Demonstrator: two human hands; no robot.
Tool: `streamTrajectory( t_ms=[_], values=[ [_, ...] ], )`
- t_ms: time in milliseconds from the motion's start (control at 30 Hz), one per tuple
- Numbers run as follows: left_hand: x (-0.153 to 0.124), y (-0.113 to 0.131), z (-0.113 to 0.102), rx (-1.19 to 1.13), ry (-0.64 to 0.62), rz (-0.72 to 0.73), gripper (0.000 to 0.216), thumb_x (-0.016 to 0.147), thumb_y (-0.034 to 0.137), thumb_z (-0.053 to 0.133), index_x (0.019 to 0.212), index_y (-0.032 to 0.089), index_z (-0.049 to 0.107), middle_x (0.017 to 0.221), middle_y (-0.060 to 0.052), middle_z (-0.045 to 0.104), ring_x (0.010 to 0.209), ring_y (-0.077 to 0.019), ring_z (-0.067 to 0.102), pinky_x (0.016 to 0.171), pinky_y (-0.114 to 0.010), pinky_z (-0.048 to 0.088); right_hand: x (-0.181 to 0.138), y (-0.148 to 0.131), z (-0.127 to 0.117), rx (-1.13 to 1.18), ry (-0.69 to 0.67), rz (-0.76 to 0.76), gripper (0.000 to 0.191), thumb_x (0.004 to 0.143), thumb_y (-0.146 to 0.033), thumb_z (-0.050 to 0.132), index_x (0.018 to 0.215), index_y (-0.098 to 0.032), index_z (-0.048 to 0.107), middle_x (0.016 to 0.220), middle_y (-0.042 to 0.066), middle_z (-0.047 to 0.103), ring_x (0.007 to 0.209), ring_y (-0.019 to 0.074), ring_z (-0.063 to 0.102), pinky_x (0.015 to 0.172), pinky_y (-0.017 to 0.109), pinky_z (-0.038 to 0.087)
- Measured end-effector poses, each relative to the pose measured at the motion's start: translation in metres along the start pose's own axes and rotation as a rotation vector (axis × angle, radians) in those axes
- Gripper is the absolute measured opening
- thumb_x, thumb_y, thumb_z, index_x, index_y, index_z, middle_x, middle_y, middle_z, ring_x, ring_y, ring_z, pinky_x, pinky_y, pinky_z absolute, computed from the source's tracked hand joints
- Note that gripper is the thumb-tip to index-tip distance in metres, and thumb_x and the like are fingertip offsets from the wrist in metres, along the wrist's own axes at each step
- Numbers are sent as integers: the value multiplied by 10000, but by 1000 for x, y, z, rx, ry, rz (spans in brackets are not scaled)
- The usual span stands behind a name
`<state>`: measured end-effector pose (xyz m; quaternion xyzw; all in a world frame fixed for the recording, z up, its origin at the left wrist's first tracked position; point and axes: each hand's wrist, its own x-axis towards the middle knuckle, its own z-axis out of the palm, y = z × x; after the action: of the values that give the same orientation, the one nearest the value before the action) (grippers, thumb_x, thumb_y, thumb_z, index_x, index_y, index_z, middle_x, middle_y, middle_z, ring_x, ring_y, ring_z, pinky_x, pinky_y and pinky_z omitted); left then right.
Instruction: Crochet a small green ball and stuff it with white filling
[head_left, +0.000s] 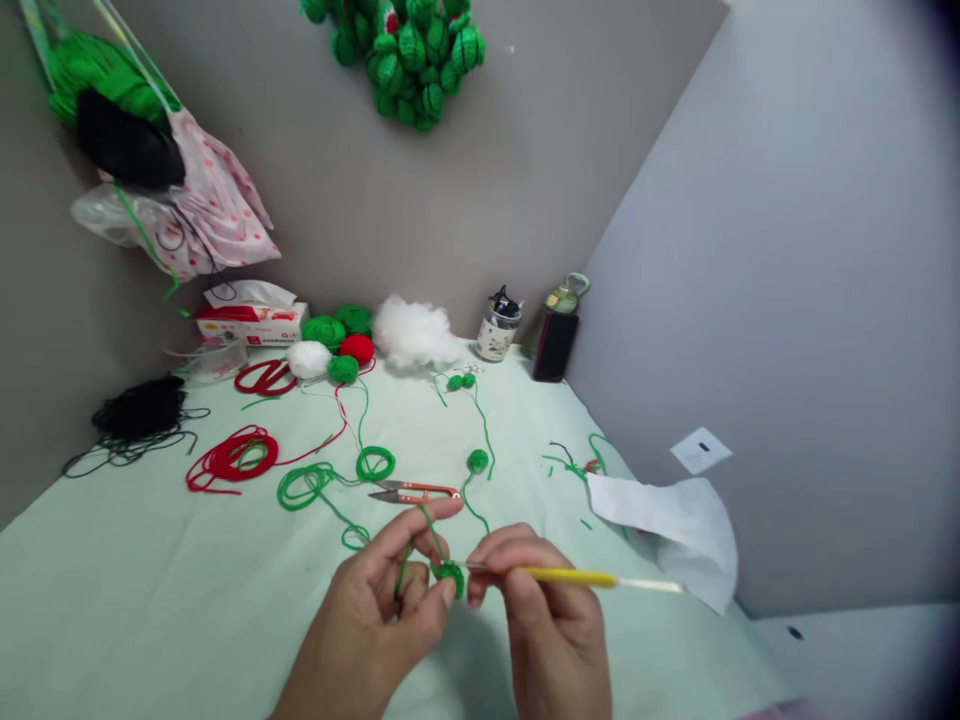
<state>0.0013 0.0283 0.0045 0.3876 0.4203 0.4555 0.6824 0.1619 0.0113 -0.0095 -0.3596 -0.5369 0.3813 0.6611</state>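
Observation:
My left hand (382, 600) pinches a small green crochet piece (450, 578) between thumb and fingers. Green yarn runs from that piece over the raised index finger and down around the other fingers. In my right hand (551, 610) is a crochet hook (574, 577) with a yellow handle, held like a pencil. Its metal tip points left and meets the top of the green piece; whether it passes through a stitch I cannot tell. Orange-handled thread snips (420, 492) lie just beyond my left fingertips. A small green crocheted ball (478, 461) with a yarn tail rests farther back.
Coils of green yarn (304, 487) and red yarn (236, 458) lie at left, near black yarn (142, 408). Yarn balls (324, 333), white stuffing (416, 332), a jar (498, 332) and a phone (556, 345) line the back. White paper (675, 525) lies at right.

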Motion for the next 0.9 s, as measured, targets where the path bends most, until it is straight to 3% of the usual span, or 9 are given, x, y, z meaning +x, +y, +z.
streamTrajectory(
  t_ms=[100,333,433,533,700,900],
  values=[
    [3,-3,1,-62,-42,-11,421,802,409,870,1204,304,806,877,2,600,613,-92,410,602,-235,392,2,3,1,-145,-38,-108,223,1006,-189,630,1056,-305,813,950,58,780,894,191,743,759,286,617],
    [7,12,0,-42,-59,-99,640,787,481,889,1364,272,708,901,12,631,491,-22,279,460,-204,217,-2,4,4,-167,-13,-108,209,995,-183,655,1052,-290,824,911,53,746,807,165,709,705,263,590],
    [8,14,-1,-101,-120,-135,743,763,466,915,1423,234,664,781,26,609,500,-31,264,451,-197,169,-2,5,7,42,-9,13,171,1007,-274,664,1022,-291,834,902,47,720,727,140,701,669,259,593],
    [7,13,-4,-170,-185,-191,811,739,447,941,1456,225,634,790,10,650,488,-18,230,435,-191,128,1,4,10,279,36,220,169,988,-368,696,954,-271,831,857,32,693,669,120,687,614,236,577],
    [7,11,-9,-297,-240,-268,633,729,366,963,1304,236,731,820,35,628,430,46,195,420,-164,119,6,-4,8,415,115,463,207,930,-391,768,830,-211,790,778,13,663,594,86,612,584,207,526],
    [7,9,-10,-402,-251,-288,445,737,328,964,1138,229,799,697,78,542,403,56,189,414,-155,99,8,-5,4,463,128,526,235,906,-392,791,791,-188,774,687,2,627,533,58,528,524,163,464]
  ],
)
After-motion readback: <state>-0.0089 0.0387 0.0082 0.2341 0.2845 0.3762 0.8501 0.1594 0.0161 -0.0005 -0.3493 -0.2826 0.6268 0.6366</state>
